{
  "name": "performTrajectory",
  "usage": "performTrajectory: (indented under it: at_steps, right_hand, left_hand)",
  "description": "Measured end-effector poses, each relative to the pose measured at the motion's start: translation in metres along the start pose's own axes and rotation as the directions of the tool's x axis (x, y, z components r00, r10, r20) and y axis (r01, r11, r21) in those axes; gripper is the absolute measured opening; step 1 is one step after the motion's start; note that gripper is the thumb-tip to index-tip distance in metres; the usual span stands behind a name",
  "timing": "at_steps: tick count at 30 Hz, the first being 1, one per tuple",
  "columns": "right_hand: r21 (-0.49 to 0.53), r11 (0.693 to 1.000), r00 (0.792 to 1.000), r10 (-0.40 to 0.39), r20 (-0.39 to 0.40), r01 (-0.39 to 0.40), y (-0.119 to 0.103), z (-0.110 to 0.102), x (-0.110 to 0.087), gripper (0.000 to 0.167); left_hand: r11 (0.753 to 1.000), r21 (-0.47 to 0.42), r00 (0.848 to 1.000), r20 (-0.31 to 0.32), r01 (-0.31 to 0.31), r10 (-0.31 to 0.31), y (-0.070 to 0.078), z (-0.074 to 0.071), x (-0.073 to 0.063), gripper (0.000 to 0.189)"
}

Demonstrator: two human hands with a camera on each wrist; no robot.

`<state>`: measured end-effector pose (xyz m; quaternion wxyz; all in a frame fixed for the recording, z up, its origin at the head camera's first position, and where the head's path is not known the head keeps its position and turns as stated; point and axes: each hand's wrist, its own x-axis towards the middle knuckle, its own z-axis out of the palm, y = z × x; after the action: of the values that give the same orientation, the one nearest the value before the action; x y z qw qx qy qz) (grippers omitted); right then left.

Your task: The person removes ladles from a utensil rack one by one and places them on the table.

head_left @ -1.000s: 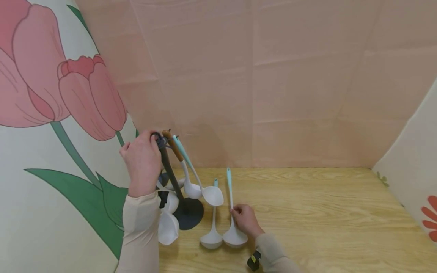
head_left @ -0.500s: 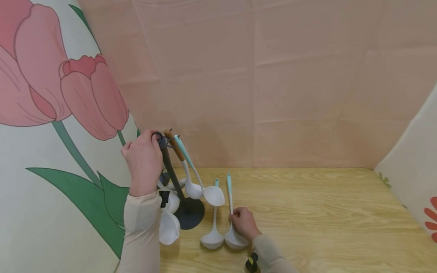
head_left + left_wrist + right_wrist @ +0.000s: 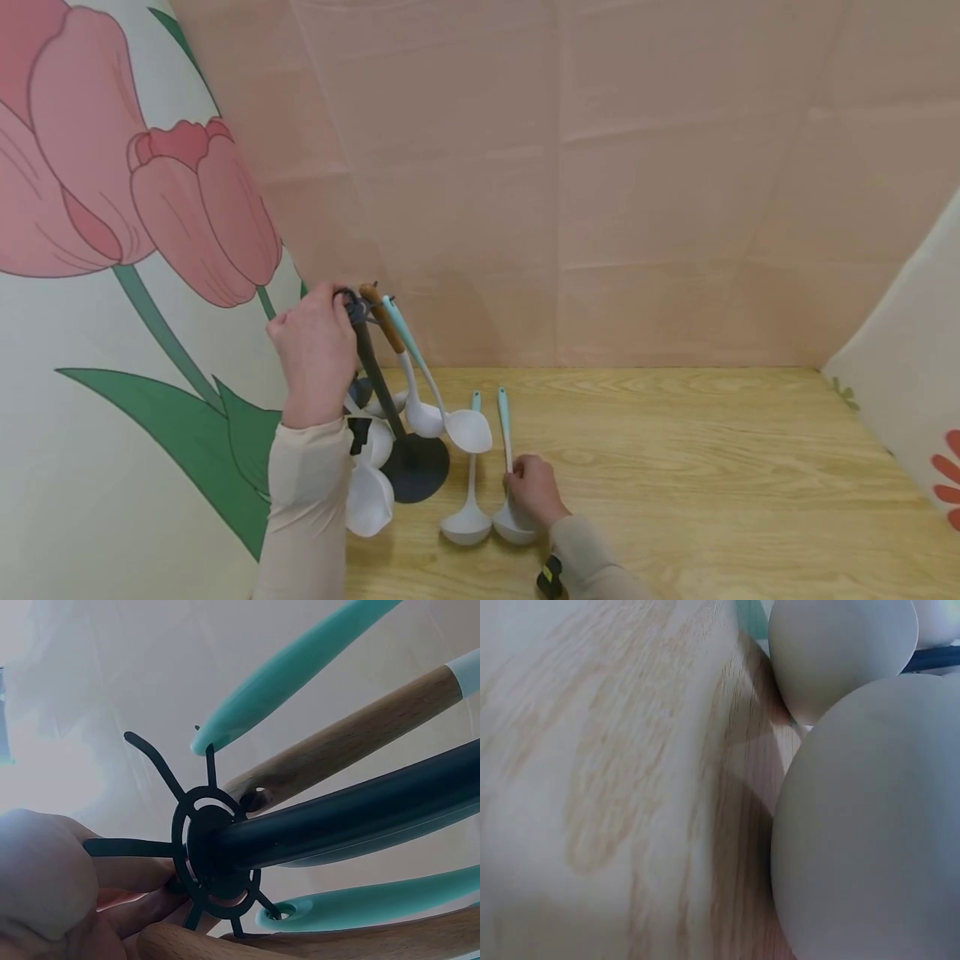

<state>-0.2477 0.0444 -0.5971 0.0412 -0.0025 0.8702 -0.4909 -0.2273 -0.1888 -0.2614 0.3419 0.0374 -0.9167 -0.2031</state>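
My left hand (image 3: pixel 313 358) grips the top of a black utensil stand (image 3: pixel 416 468). In the left wrist view its fingers lie behind the ring of hooks (image 3: pixel 180 832). From the hooks hang a teal-handled ladle (image 3: pixel 468 431), a wooden-handled ladle (image 3: pixel 425 418) and several other utensils, partly hidden by my left arm. My right hand (image 3: pixel 538 487) pinches the neck of a white ladle (image 3: pixel 513 527) with a teal handle, lying on the table. Beside it, to the left, lies a similar ladle (image 3: pixel 467 527). Both bowls fill the right wrist view, where no hand shows.
The wood-grain table (image 3: pixel 712 467) stretches to the right. A pinkish sheet (image 3: pixel 555 183) rises behind it. On the left stands a wall panel with printed tulips (image 3: pixel 195 208), close to my left arm. Another white panel (image 3: pixel 915 358) borders the right side.
My right hand has drawn its ladle slightly toward me, so the handle tip now sits level with the other ladle's. My left hand has stayed on the stand.
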Motion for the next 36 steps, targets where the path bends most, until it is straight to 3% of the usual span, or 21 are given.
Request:
performTrajectory:
  at_steps: [7, 11, 19, 24, 27, 31, 36]
  right_hand:
    - [-0.017, 1.000, 1.000, 0.024, 0.007, -0.024, 0.000, 0.001, 0.002, 0.006]
    - [-0.002, 1.000, 1.000, 0.013, 0.009, -0.013, -0.001, -0.001, 0.001, 0.016]
    - [0.039, 0.996, 0.992, -0.073, -0.103, 0.078, -0.018, -0.009, 0.004, 0.036]
    - [0.021, 0.986, 0.966, -0.159, -0.205, 0.167, -0.045, -0.016, 0.006, 0.031]
    - [0.031, 0.973, 0.950, -0.217, -0.225, 0.230, -0.063, -0.020, 0.005, 0.028]
    - [0.056, 0.950, 0.937, -0.293, -0.193, 0.308, -0.086, -0.023, 0.000, 0.028]
    - [0.056, 0.909, 0.905, -0.403, -0.134, 0.413, -0.108, -0.023, -0.008, 0.029]
  left_hand:
    - [0.999, -0.041, 1.000, -0.001, -0.003, 0.002, -0.001, -0.001, 0.001, 0.024]
    - [0.999, -0.050, 1.000, 0.023, 0.014, -0.013, 0.000, -0.003, 0.001, 0.025]
    - [0.999, -0.033, 0.999, 0.045, 0.025, -0.023, 0.003, -0.003, 0.002, 0.026]
    - [1.000, -0.016, 0.999, 0.035, 0.009, -0.008, 0.003, -0.004, 0.003, 0.025]
    - [1.000, -0.005, 0.999, 0.037, 0.003, -0.003, 0.003, -0.005, 0.004, 0.026]
    - [1.000, 0.007, 0.999, 0.047, -0.008, 0.007, 0.002, -0.007, 0.004, 0.027]
    - [1.000, 0.008, 0.999, 0.048, -0.024, 0.024, 0.001, -0.008, 0.004, 0.027]
